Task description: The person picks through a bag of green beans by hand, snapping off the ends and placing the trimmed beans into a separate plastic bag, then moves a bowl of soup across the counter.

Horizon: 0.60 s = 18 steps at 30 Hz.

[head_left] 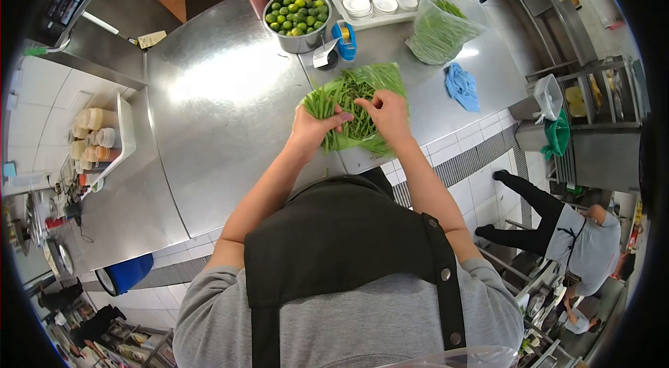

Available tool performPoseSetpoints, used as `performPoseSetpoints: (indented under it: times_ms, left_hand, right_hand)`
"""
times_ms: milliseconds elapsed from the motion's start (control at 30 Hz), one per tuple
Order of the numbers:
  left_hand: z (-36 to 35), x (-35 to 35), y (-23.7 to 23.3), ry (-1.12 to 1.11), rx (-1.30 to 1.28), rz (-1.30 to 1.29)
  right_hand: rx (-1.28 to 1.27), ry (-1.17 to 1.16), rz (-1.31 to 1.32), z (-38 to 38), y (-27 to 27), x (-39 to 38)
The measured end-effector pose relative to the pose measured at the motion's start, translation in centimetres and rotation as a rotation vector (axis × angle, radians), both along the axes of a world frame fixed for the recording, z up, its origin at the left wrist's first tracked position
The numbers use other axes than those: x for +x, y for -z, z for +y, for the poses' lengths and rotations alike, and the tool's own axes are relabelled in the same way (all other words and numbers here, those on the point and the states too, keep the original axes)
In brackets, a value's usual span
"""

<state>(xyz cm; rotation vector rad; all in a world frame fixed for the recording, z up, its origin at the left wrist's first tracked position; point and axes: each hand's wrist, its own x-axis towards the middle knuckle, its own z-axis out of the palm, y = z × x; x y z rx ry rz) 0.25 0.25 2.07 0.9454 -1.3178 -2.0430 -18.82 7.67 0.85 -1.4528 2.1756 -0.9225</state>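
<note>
My left hand (313,127) is closed around a bunch of green beans (322,102), with the thumb lying across them. Loose green beans (359,120) are heaped on a green plastic bag (390,79) that lies flat on the steel counter. My right hand (389,116) is over the right side of this heap, its thumb and forefinger pinched together. What sits between those fingertips, if anything, is too small to make out.
Behind the heap stand a steel pot of limes (298,44), a blue tape dispenser (344,40) and a tray of white dishes (380,21). A clear bag of greens (446,33) and a blue cloth (461,87) are on the right. Another person (582,242) stands farther right.
</note>
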Motion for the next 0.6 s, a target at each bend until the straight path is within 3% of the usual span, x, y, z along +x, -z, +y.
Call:
performPoseSetpoints:
  times_ms: [67, 167, 300, 500, 600]
  left_hand:
    - [-0.3, 0.1, 0.5, -0.127, 0.066, 0.114]
    - [-1.0, 0.2, 0.7, -0.224, 0.057, 0.183]
    - [-1.1, 0.3, 1.0, -0.244, 0.039, 0.219]
    - [-1.1, 0.3, 1.1, -0.269, 0.082, 0.212]
    - [-0.7, 0.2, 0.7, -0.285, 0.138, 0.224]
  right_hand:
    - [0.349, -0.045, -0.037, 0.0, -1.1, -0.3]
    - [0.126, -0.133, -0.902, 1.0, 1.2, 0.7]
    - [0.058, -0.236, -0.791, 1.1, 0.3, 3.0]
    - [-0.227, -0.142, -0.824, 0.7, -0.2, 3.1]
    - [-0.23, -0.252, -0.945, 0.5, -1.6, 2.0]
